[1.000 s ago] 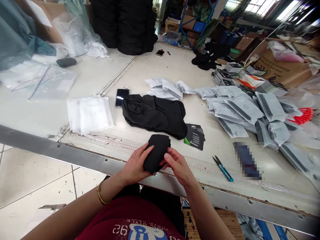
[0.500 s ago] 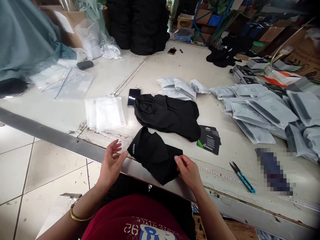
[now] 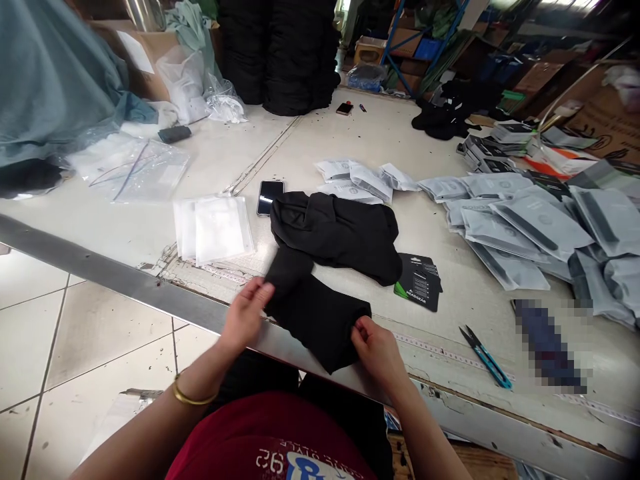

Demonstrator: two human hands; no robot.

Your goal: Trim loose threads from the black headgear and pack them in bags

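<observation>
A black fabric piece (image 3: 315,317), folded over on itself, lies across the table's front edge in front of me. My left hand (image 3: 245,313) grips its left side with curled fingers. My right hand (image 3: 375,353) pinches its lower right fold between fingers and thumb. A larger bundle of black cloth (image 3: 335,237) lies just beyond, touching the fabric piece at its upper end. Neither hand touches that bundle.
A smartphone (image 3: 270,197) and clear plastic bags (image 3: 217,230) lie left of the bundle. A black HEADGEAR card (image 3: 419,282) and teal-handled thread snips (image 3: 485,357) lie to the right. Several grey pouches (image 3: 520,227) are heaped further right. A metal strip (image 3: 125,287) edges the table.
The black piece went from bunched in both hands to spread on the table edge, and its upper end is now folded down. My left hand has come back onto it.
</observation>
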